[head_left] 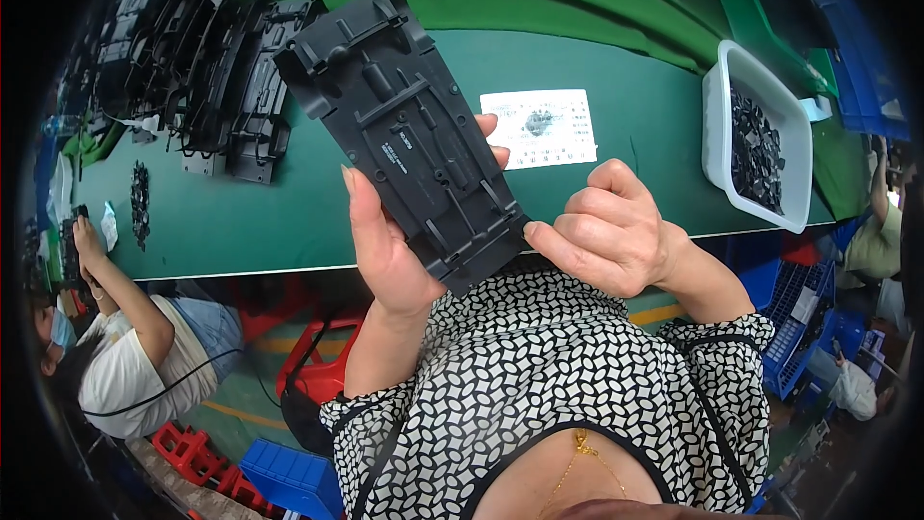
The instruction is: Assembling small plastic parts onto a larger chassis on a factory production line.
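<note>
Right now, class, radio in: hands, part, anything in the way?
Left hand gripping black plastic part. Right hand curled at its near right corner. Nothing visibly blocking.

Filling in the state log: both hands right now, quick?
Left hand: closed, holding the black plastic part by its sides.
Right hand: curled at the part's corner; whether it pinches anything cannot be told.

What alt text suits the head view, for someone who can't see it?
The left hand holds a long black molded part while the curled right hand is at its lower right corner. On the green table are a white sheet, a white bin of small black pieces at right, and more black parts at left.
</note>
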Demonstrator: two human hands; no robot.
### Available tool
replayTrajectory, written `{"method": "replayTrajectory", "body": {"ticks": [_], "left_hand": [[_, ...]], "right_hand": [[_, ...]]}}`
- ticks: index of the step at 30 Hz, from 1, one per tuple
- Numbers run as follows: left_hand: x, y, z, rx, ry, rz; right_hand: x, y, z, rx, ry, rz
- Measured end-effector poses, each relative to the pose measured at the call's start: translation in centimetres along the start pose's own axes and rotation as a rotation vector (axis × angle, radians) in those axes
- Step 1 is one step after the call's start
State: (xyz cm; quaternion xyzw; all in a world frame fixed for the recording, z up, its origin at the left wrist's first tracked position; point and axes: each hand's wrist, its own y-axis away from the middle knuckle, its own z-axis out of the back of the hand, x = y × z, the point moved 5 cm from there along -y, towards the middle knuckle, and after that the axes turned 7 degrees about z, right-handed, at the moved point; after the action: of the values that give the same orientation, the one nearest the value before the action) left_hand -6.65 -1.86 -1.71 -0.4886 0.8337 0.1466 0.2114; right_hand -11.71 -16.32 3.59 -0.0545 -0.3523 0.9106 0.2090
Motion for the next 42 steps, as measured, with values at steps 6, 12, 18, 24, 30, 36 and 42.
{"method": "replayTrajectory", "body": {"ticks": [6,12,18,24,30,36,42], "left_hand": [[0.0,0.1,-0.4,0.034,-0.004,-0.014],[-0.4,0.5,0.0,0.003,-0.016,-0.125],[-0.3,0.8,-0.6,0.046,-0.181,-0.342],[0.6,1.1,-1.0,0.131,-0.378,-0.368],[0.4,1.3,-1.5,0.199,-0.385,-0.359],[0.5,1.1,-1.5,0.193,-0.371,-0.349],[1.0,0.7,-2.2,0.182,-0.326,-0.322]], "right_hand": [[0.2,0.1,-0.2,0.058,-0.028,-0.006],[-1.1,-0.2,0.8,-0.086,-0.155,-0.312],[-1.0,2.9,-2.0,-0.026,-1.204,-1.312],[-0.4,3.7,-2.9,-0.111,-1.346,-1.369],[-0.3,3.7,-3.6,-0.165,-1.358,-1.359],[-0.7,3.5,-3.5,-0.168,-1.31,-1.361],[-0.9,3.7,-3.0,-0.159,-1.271,-1.371]]}}
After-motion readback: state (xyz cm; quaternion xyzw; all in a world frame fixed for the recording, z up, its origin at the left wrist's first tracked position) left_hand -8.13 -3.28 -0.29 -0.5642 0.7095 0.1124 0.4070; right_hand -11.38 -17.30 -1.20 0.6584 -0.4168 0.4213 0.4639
